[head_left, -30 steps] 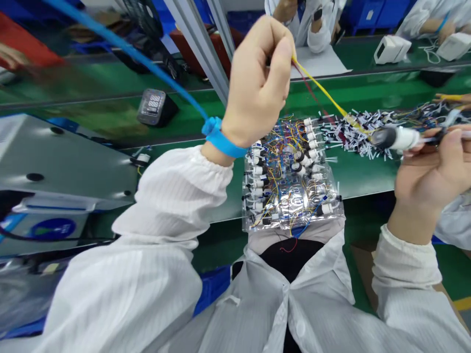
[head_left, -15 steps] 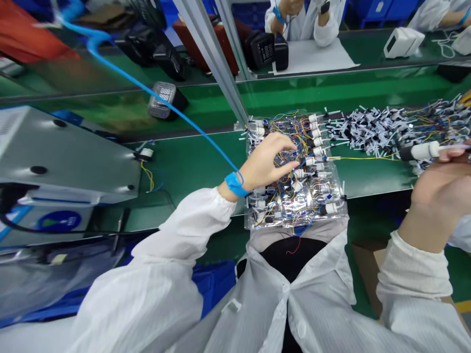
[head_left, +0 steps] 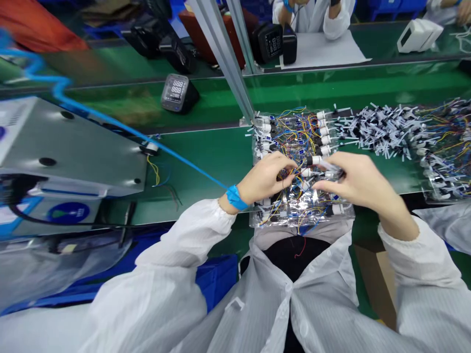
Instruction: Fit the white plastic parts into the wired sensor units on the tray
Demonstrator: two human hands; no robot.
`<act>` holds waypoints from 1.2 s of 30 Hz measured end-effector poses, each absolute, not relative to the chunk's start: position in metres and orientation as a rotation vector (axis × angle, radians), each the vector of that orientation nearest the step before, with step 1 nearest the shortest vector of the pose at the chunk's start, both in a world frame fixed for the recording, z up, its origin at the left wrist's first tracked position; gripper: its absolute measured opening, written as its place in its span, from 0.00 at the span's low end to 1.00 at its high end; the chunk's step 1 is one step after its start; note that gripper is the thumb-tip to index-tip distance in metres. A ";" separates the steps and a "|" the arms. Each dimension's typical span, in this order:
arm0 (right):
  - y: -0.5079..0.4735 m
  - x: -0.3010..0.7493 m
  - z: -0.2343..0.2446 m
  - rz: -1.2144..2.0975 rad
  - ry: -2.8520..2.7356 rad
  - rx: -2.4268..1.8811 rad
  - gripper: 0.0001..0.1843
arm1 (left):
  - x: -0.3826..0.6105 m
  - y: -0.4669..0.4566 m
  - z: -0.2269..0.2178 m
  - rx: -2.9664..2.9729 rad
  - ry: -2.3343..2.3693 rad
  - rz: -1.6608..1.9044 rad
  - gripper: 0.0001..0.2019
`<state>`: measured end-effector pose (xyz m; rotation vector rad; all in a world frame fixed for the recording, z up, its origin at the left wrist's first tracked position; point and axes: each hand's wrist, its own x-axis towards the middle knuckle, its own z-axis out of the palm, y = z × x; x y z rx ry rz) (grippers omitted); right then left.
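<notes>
A clear plastic tray holds several small white and black parts with coloured wires. My left hand, a blue wrist strap on its wrist, rests over the tray's middle with its fingers curled down among the wires. My right hand is over the tray's right side. Its fingers pinch one white and black wired part and lay it among the others. What the left fingertips hold is hidden in the wires.
A heap of loose wired parts lies on the green bench to the right. A grey machine stands at the left, a small digital meter behind it. An aluminium post rises behind the tray. Another person's sleeves show across the bench.
My left hand came down from holding yellow wires in the air onto the tray. My right hand swung in from the far right with the wired part to the tray.
</notes>
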<state>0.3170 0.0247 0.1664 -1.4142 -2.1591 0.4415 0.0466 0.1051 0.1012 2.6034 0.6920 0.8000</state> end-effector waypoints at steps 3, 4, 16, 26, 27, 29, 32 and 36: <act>0.031 0.294 0.150 0.564 -2.373 -1.422 0.15 | 0.046 0.105 0.101 2.580 0.717 0.852 0.13; 0.032 0.290 0.144 0.591 -2.411 -1.442 0.13 | 0.045 0.105 0.101 2.584 0.717 0.839 0.12; 0.034 0.306 0.142 0.643 -2.113 -1.600 0.04 | 0.054 0.112 0.103 2.849 0.902 0.482 0.13; 0.044 0.330 0.154 0.478 -2.019 -1.630 0.18 | 0.086 0.139 0.113 2.749 0.859 0.462 0.09; 0.046 0.329 0.152 0.472 -2.008 -1.628 0.17 | 0.088 0.140 0.112 2.712 0.818 0.450 0.09; 0.049 0.327 0.147 0.455 -1.982 -1.625 0.16 | 0.091 0.140 0.110 2.645 0.761 0.449 0.08; 0.052 0.324 0.145 0.433 -1.939 -1.623 0.13 | 0.090 0.134 0.109 2.562 0.761 0.518 0.06; 0.050 0.317 0.151 0.451 -1.920 -1.582 0.12 | 0.086 0.126 0.114 2.437 0.753 0.540 0.12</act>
